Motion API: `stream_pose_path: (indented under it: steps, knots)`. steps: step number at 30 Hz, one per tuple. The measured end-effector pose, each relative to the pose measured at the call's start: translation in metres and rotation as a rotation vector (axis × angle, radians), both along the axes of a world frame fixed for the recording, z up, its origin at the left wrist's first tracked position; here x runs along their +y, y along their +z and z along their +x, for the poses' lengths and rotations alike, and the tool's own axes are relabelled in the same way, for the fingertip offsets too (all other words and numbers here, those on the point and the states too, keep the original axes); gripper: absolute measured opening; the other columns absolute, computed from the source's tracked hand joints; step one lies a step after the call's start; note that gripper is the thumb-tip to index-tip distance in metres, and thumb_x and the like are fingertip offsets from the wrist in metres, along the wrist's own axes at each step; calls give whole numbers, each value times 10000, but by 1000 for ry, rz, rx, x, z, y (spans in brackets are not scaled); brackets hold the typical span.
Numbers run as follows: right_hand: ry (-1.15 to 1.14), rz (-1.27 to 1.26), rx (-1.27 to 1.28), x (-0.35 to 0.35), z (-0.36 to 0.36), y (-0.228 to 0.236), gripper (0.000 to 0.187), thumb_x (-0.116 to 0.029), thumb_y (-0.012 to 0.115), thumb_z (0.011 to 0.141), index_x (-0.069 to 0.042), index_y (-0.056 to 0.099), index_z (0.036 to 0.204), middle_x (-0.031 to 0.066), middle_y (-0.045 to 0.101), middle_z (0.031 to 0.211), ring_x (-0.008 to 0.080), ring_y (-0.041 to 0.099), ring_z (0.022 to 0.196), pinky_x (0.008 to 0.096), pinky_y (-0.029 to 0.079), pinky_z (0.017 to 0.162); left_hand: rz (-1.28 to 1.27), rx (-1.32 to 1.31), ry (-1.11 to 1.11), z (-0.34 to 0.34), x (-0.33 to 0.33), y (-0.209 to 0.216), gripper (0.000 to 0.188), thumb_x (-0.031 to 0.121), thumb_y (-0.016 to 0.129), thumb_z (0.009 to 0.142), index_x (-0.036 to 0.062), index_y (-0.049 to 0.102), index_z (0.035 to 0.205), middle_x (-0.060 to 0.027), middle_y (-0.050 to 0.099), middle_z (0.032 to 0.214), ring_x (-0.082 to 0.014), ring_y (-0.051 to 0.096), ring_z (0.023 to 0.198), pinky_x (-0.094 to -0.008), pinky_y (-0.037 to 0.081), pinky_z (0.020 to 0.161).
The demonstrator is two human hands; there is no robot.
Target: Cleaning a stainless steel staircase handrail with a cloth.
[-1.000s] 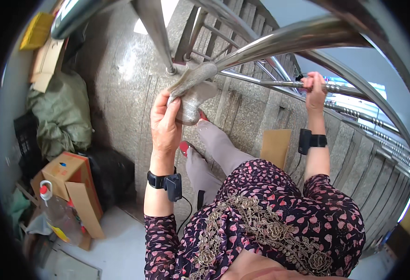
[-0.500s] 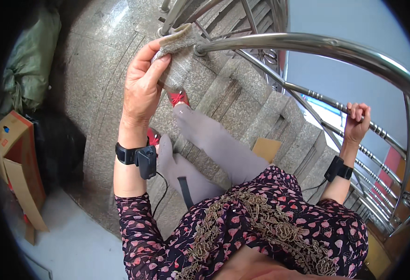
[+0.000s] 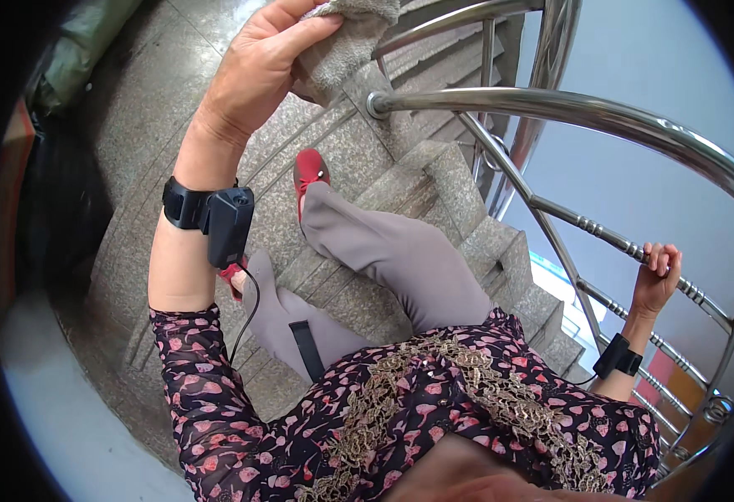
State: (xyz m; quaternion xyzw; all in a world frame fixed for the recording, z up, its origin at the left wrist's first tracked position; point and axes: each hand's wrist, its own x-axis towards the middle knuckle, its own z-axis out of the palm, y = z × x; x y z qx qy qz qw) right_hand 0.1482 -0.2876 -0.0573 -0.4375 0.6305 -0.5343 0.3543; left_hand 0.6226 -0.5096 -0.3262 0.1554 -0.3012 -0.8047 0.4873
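Observation:
At the top of the head view, my left hand (image 3: pixel 250 79) pinches a folded grey-beige cloth (image 3: pixel 346 52) between thumb and fingers. The cloth hangs just left of the railing, and part of it is cut off by the view's edge. Lower at the right, my right hand (image 3: pixel 658 280) has its fingers curled round a shiny metal bar (image 3: pixel 593 226) of the stair railing. The thick curved handrail (image 3: pixel 567 104) runs above that bar and ends in a round fitting close to the cloth.
Speckled stone steps (image 3: pixel 434 180) descend at the right under my legs, with red shoes (image 3: pixel 310 167) on the stone. At the far left are a green sack (image 3: pixel 78 50), a dark bag (image 3: pixel 66 201) and the edge of a cardboard box (image 3: pixel 14 159). A pale wall (image 3: pixel 659 67) lies beyond the railing.
My left hand has moved farther up in the view with the cloth. The view has shifted, and the cardboard box has mostly left it. My right hand still grips the bar.

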Motion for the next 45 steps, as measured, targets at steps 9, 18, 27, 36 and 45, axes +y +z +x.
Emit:
stream_pose_path:
  steps: [9,18,27,36,45]
  knots:
    - [141,-245,-59,-5,-3,-22,257,-220,454,1007,-81,580,832,-57,275,585,88,296,534,296,354,612,-157,-184,311,-7,102,126,294,47,496,939,28,594,1216,-61,661,1104,-139,642,990,-269,519,878]
    - [21,-444,-63,-10,6,-37,198,-159,567,966,1,580,850,-22,438,573,57,383,486,242,393,498,11,-119,263,-127,200,201,256,14,466,953,12,584,1179,-92,661,1083,-162,653,970,-295,553,844]
    - [-25,-501,198,15,10,-51,325,-153,628,922,24,531,1177,46,613,874,124,606,823,262,490,786,-124,-183,99,-222,224,260,288,5,468,921,26,582,1185,-60,649,1098,-136,634,985,-277,533,849]
    - [223,-331,-199,99,-3,-18,504,-206,593,942,-25,431,1384,117,646,1008,122,652,703,270,538,625,-295,-171,-64,-296,242,322,307,-7,489,905,2,567,1202,-68,644,1081,-123,626,971,-260,513,859]
    - [-256,-872,162,81,-22,37,178,50,560,919,26,611,1089,47,642,988,85,616,831,197,501,740,-706,-379,315,-328,237,361,259,-31,495,910,4,619,1135,-41,667,1015,-77,613,931,-231,499,840]
